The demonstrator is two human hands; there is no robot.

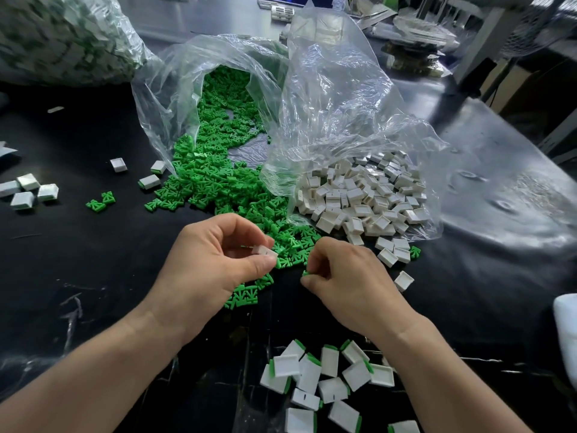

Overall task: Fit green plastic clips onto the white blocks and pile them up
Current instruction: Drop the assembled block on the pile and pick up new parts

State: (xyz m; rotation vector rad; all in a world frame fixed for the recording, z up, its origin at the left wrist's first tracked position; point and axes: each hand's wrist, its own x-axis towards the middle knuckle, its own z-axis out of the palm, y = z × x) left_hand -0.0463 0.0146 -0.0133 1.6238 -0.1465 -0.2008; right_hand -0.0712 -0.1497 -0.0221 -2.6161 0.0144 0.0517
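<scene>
White block [265, 252], light and rigid, is pinched in the left hand [212, 264]'s grip at the clip heap [218, 182]'s near edge; there too, the right hand [349, 285] nips one stiff little green clip [307, 273]. Likely slippery: hold the flat sides.

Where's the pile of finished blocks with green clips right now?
The pile of finished blocks lies at the bottom of the head view, on the black table, just left of the right forearm.
</scene>
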